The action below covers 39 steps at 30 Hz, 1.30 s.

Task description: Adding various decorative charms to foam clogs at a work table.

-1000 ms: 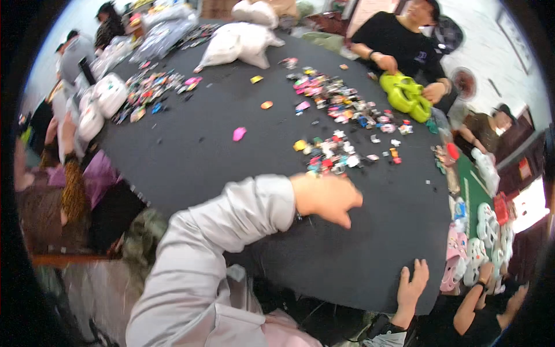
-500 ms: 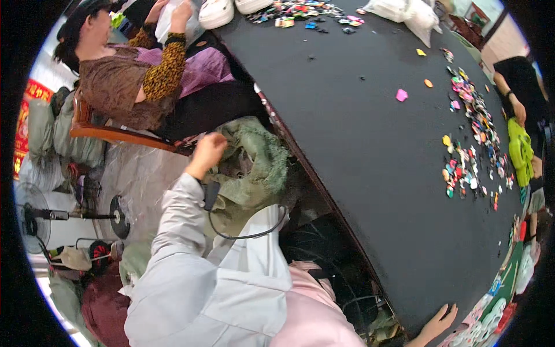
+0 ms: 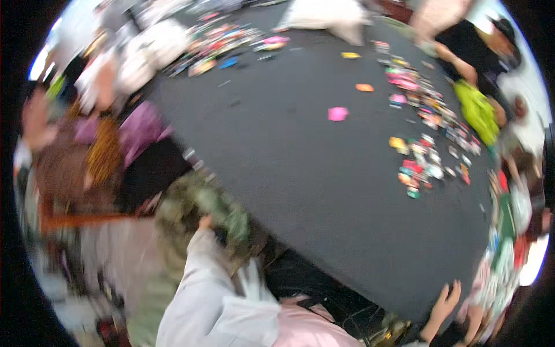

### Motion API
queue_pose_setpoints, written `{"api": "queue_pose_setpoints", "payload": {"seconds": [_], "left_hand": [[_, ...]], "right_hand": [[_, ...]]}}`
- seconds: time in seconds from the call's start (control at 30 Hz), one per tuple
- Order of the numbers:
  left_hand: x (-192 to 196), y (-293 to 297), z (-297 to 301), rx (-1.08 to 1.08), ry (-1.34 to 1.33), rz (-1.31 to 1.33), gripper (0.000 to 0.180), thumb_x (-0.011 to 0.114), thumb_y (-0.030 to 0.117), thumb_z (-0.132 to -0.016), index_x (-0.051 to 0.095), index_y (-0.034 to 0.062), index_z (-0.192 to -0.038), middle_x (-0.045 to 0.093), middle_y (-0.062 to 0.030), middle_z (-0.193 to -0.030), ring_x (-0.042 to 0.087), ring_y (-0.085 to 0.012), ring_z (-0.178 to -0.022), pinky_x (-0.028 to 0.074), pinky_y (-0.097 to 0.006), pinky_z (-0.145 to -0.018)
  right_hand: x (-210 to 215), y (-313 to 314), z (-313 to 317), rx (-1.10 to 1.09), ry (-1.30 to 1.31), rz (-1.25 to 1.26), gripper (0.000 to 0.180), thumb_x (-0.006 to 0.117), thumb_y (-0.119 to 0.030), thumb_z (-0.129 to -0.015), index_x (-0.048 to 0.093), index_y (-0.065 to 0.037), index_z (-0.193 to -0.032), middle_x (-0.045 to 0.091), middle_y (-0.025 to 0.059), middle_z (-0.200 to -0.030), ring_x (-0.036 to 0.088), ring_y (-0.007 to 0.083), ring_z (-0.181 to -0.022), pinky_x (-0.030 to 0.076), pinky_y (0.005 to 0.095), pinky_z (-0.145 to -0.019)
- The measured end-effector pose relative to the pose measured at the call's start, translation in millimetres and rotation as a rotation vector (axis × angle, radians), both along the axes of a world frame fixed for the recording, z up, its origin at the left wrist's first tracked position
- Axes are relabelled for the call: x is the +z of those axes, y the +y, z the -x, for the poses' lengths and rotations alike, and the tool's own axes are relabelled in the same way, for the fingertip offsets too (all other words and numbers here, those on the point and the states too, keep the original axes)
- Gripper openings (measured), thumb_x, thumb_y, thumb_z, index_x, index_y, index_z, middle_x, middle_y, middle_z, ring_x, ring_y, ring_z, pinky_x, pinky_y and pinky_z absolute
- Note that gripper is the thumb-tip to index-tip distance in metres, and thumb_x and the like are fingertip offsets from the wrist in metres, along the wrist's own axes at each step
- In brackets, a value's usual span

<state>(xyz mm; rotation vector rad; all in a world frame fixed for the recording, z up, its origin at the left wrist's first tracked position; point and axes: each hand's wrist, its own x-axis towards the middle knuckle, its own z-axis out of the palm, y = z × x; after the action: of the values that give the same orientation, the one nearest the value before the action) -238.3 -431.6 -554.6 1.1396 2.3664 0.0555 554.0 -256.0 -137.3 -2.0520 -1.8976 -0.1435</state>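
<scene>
My left hand [image 3: 205, 222], blurred at the end of a pale grey sleeve, is beside a green mesh sack [image 3: 222, 211] next to the table's left edge. Its fingers are smeared, so I cannot make out whether it holds anything. At the lower right, my right hand [image 3: 444, 303] is at the near end of the dark table [image 3: 300, 173], fingers stretched and nothing in them. Small colourful pieces [image 3: 425, 165] lie in a scattered group on the table's right side. A flat pink piece [image 3: 338, 114] and an orange one [image 3: 364, 88] lie apart from them.
Another heap of small pieces [image 3: 219, 43] is at the far left, near white bags [image 3: 153, 49]. A white bag [image 3: 324, 17] stands on the far edge. A person [image 3: 81, 153] sits at the left; another with a lime-green item [image 3: 477, 113] is at the right.
The view has swung toward the left and far side and is blurred. My left hand has gone from raised in front of the seated person to low beside the mesh sack. My right hand stays near the table's end.
</scene>
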Motion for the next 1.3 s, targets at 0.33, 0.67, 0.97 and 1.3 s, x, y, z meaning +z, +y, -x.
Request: {"api": "queue_pose_setpoints", "payload": {"seconds": [0.33, 0.67, 0.97, 1.3], "left_hand": [[89, 385, -422, -0.978, -0.367, -0.481, 0.036, 0.055, 0.035, -0.095, 0.058, 0.0104, -0.121, 0.063, -0.0182, -0.106, 0.062, -0.0334, -0.096, 0.049, -0.048, -0.088], [65, 368, -400, -0.963, -0.435, -0.621, 0.04, 0.055, 0.035, -0.095, 0.054, 0.0098, -0.126, 0.059, -0.0173, -0.113, 0.059, -0.0331, -0.102, 0.047, -0.049, -0.091], [110, 362, -276, -0.882, -0.395, -0.747, 0.044, 0.056, 0.034, -0.094, 0.05, 0.0092, -0.13, 0.056, -0.0165, -0.12, 0.057, -0.0328, -0.108, 0.046, -0.05, -0.094], [287, 306, -137, -0.751, -0.314, -0.895, 0.05, 0.057, 0.034, -0.094, 0.045, 0.0086, -0.135, 0.052, -0.0155, -0.128, 0.054, -0.0325, -0.114, 0.044, -0.051, -0.097]], "right_hand": [[25, 3, 59, -0.002, -0.053, -0.185, 0.044, 0.069, -0.032, -0.082, 0.064, -0.003, -0.115, 0.057, 0.0215, -0.129, 0.051, 0.0386, -0.121, 0.039, 0.0473, -0.104], [25, -7, 65, -0.109, 0.043, -0.088, 0.047, 0.064, -0.04, -0.086, 0.062, -0.006, -0.119, 0.052, 0.0189, -0.134, 0.041, 0.0381, -0.132, 0.031, 0.0482, -0.11], [20, -5, 60, -0.098, 0.067, -0.129, 0.049, 0.062, -0.044, -0.087, 0.061, -0.008, -0.121, 0.05, 0.0194, -0.137, 0.04, 0.0392, -0.131, 0.031, 0.0554, -0.107], [27, -14, 62, -0.071, 0.174, -0.076, 0.049, 0.063, -0.042, -0.088, 0.06, -0.007, -0.122, 0.045, 0.0192, -0.141, 0.036, 0.0398, -0.135, 0.029, 0.0608, -0.109]]}}
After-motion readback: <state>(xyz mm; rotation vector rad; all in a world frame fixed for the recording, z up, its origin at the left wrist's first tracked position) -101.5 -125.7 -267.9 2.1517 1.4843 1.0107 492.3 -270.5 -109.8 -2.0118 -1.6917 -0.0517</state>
